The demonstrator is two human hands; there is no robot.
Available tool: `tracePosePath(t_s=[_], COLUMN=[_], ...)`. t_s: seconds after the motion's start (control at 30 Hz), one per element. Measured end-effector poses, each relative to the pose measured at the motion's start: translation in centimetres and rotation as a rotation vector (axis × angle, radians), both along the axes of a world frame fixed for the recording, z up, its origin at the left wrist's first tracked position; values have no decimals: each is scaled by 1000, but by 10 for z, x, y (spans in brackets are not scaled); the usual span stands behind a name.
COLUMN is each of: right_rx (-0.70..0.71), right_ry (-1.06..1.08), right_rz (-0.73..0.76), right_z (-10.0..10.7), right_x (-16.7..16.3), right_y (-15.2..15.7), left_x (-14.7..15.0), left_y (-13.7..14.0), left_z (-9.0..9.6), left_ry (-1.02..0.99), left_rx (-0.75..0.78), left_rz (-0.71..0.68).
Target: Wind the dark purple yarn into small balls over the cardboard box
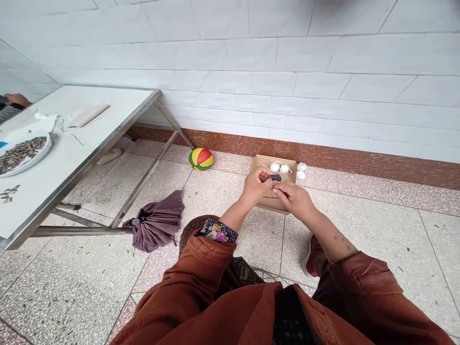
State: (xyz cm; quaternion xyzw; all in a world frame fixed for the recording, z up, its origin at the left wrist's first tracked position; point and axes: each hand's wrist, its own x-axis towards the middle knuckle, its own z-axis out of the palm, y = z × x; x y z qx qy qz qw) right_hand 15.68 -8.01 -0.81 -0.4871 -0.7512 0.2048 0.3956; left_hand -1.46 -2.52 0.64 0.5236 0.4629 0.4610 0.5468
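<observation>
My left hand (257,186) pinches a small dark purple bundle (275,177), which looks like wound yarn or cord. Close against it, my right hand (293,197) has its thumb and fingers pressed together; what lies between them is too small to tell. Both hands are above a shallow cardboard box (275,207) on the floor. Inside the box, near its back wall, lie two white balls of string (279,167) with loose strands. A thin dark strand (271,197) shows against the box below my fingers.
More white balls (301,171) lie just right of the box. To the left are a coloured ball (201,159), a folded purple umbrella (158,223) and a metal-framed table (82,158) bearing a tray of dried pieces (48,143). Another person's hand (18,99) shows far left.
</observation>
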Motion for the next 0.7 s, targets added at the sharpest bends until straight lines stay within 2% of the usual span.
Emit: tracePosePath(t_s=[0.07,0.17,0.23,0.3,0.4,0.5,0.6,0.7], right_rx=[58,97,55,-26,-124,-120,-54,20], right_ry=[-12,50,108,146,122,52,20,39], right_rz=[-14,-82,-136,-164,-120,-18,51,3], right_z=[7,13,11,5,-8,-14,-8,5], right_x=[5,14,18,17,8,-4,-9,-4], right_y=[3,13,21,26,26,16,7,5], left_x=[-2,-9,-13,-15,-13,-8,-5,-5], left_y=[0,-4,-8,-10,-8,-1,4,5], left_z=[1,4,6,6,1,-5,-8,-8], left_ry=[59,29,-55,-160,-297,-323,-197,-33], left_rx=[27,-11,-76,-154,-249,-237,-161,-76], left_rz=[-24,-177,-306,-362,-290,-144,-22,-45])
